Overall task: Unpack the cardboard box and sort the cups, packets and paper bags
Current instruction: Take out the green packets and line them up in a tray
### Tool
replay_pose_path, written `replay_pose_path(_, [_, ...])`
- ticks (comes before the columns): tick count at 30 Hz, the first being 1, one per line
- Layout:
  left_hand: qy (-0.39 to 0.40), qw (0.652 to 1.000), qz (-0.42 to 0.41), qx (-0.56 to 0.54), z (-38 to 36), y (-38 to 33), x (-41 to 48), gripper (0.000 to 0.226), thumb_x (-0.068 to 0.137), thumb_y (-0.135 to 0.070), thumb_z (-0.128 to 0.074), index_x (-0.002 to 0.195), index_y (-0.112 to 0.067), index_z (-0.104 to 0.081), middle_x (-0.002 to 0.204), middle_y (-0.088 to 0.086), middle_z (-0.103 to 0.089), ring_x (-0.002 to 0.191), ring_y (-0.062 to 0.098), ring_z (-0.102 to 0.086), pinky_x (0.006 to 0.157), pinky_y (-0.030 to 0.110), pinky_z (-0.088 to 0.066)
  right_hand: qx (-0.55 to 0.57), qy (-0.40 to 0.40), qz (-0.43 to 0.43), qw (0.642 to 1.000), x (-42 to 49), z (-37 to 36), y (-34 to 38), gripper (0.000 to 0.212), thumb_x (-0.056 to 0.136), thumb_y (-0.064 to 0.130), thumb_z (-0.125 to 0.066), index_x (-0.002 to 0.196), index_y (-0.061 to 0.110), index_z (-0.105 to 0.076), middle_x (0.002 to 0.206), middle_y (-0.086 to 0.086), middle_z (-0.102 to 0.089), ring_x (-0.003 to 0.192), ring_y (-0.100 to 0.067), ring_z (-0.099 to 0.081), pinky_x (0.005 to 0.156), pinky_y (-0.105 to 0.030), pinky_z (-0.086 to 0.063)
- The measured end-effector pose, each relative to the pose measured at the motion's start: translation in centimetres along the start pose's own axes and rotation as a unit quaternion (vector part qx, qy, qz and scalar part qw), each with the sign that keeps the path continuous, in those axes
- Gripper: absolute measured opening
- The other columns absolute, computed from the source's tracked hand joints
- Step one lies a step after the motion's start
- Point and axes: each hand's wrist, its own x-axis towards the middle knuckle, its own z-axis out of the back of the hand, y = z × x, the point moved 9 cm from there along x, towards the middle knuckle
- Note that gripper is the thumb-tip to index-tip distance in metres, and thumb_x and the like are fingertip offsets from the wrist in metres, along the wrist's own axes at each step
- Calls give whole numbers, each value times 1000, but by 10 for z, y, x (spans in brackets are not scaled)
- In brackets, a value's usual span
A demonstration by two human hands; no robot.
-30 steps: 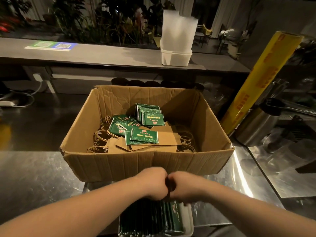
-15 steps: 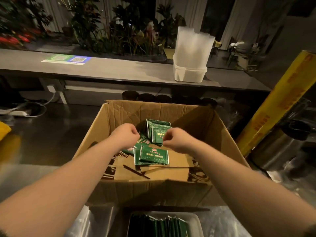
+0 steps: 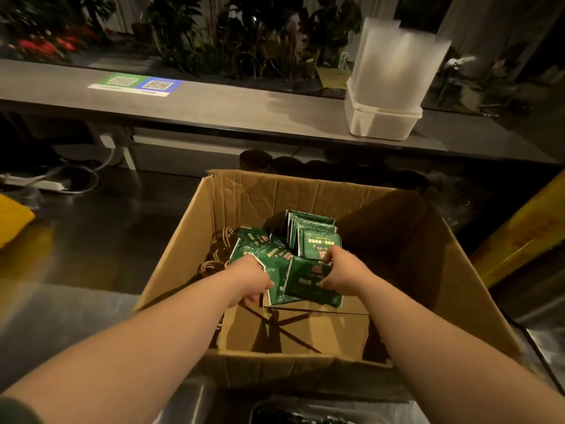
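An open cardboard box (image 3: 464, 270) stands on the steel counter in front of me. Inside lie several green packets (image 3: 305, 276) on top of flat brown paper bags (image 3: 305, 332) with twisted handles. My left hand (image 3: 249, 281) grips the left side of a bunch of green packets. From the other side, my right hand (image 3: 344, 269) grips the same bunch. More green packets (image 3: 312, 231) stand upright behind the bunch. No cups are visible inside the box.
A white tub (image 3: 383, 122) with frosted plastic sheets stands on the raised ledge at the back right. A yellow roll (image 3: 526, 234) leans right of the box. A tray holding dark packets (image 3: 308, 416) sits at the near edge. A power strip (image 3: 46, 183) lies far left.
Both hands have moved from the tray at the near edge into the box and closed around a bunch of green packets. The camera has leaned forward over the box.
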Motion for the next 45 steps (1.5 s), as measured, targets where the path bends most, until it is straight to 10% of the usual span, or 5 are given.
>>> replay_pose_path(13, [-178, 964, -192, -45, 38, -37, -18, 27, 92, -20, -69, 111, -27, -53, 103, -4, -58, 86, 13, -58, 71, 33, -50, 380, -2, 55, 923, -23, 46, 14, 29, 88, -6, -68, 109, 13, -62, 119, -12, -64, 106, -27, -66, 79, -39, -63])
replay_pose_path(25, [245, 885, -67, -390, 6, -37, -44, 42, 95, -11, -60, 136, -15, -54, 124, 20, -71, 117, 37, -68, 106, 57, -47, 342, -70, 178, 920, -30, 47, 99, 26, 89, 16, -77, 112, 16, -65, 107, -2, -69, 101, -17, -68, 82, -28, -59])
replay_pose_path(35, [30, 861, -3, -508, 44, 0, -8, 48, 88, -33, -67, 131, -13, -58, 112, 14, -56, 96, 30, -62, 76, 44, -60, -246, 21, 78, 966, -8, -60, 85, 59, 86, 73, -56, 94, 16, -67, 87, -2, -67, 83, -22, -66, 77, -37, -60])
replay_pose_path(40, [-9, 868, 20, -497, 48, 9, -9, 52, 90, -45, -66, 127, -11, -59, 109, 14, -59, 86, 26, -61, 65, 38, -54, -211, 30, 46, 976, -6, -59, 77, 21, 89, 36, -57, 88, 16, -65, 83, -2, -64, 81, -24, -67, 71, -35, -58])
replay_pose_path(45, [9, 876, 31, -481, 38, 7, -9, 45, 95, -44, -62, 125, -10, -61, 110, 14, -60, 93, 28, -60, 73, 40, -54, -183, -49, 46, 981, -5, -48, 66, 70, 83, 68, -63, 128, 17, -53, 120, -7, -58, 112, -29, -57, 93, -44, -54])
